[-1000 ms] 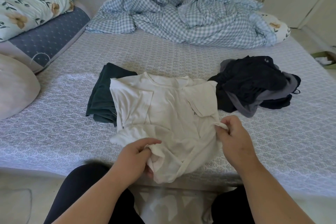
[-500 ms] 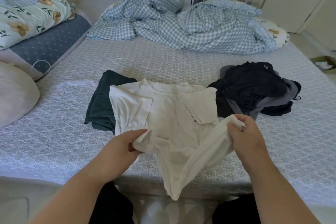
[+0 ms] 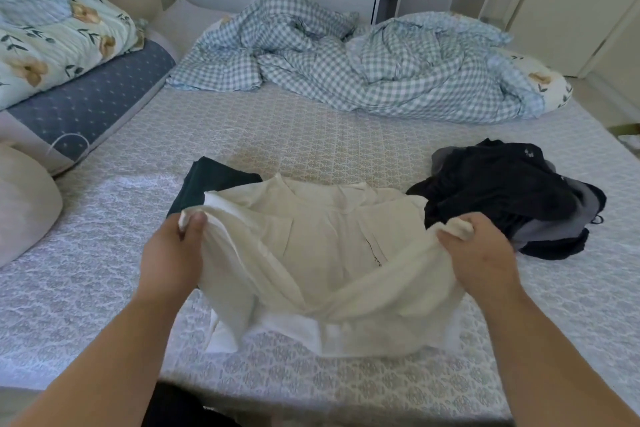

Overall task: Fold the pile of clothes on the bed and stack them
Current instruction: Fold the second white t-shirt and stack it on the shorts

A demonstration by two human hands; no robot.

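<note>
Head camera view, looking down over a bed (image 3: 311, 135) covered in a pale patterned sheet. Both hands are closed on a white T-shirt (image 3: 322, 253): the left hand (image 3: 169, 253) pinches a bunched corner of its fabric between thumb and fingers, and the right hand (image 3: 481, 253) grips another bunched corner in a fist. Between the hands the shirt is stretched wide, sagging in soft folds, its lower part resting on the sheet near the bed's front edge. Its collar sits beyond the hands, pointing away from the person, so the shirt's long axis runs from the person toward the far side of the bed. A small dark mark shows on the cloth nearer the right hand. Just beyond the left hand, partly under the shirt, lies a folded dark green garment (image 3: 211, 184). Just beyond the right hand sits a loose pile of black and grey clothes (image 3: 509, 194), close to the shirt's edge. Bare sheet stretches outward from each hand and beyond the clothes, up to a crumpled blue checked duvet (image 3: 346, 66). Far out past the left hand lie pillows (image 3: 52, 45).
</note>
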